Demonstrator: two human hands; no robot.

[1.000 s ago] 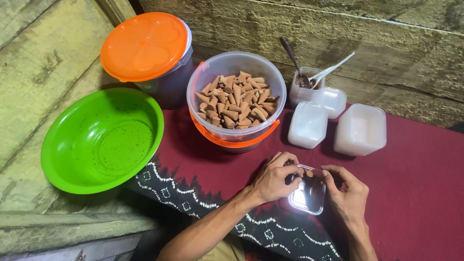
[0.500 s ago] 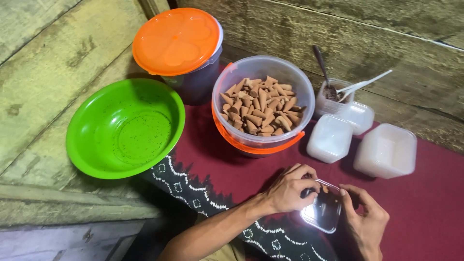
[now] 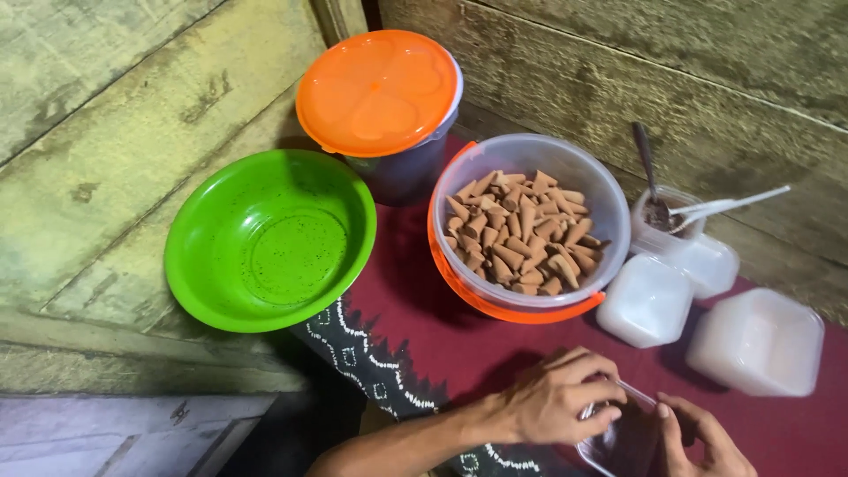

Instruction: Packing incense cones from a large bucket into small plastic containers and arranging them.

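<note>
Two hands at bottom edge of a maroon cloth [image 3: 424, 344]. Green bowl [image 3: 269, 238] largest, left; orange-lidded tub [image 3: 378, 93] behind it; clear bucket of brown cones [image 3: 521, 231] centre. White lidded tubs [image 3: 758, 340] right. Left hand [image 3: 556, 397] and right hand [image 3: 702, 437] both clamp fingers on a small clear container [image 3: 632, 433], low between them.

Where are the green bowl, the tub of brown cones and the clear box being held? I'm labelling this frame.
green bowl [image 3: 265, 243], head view, on its inner floor.
tub of brown cones [image 3: 521, 231], head view, on the cone pile.
small clear box [image 3: 629, 439], head view, between both hands.
</note>
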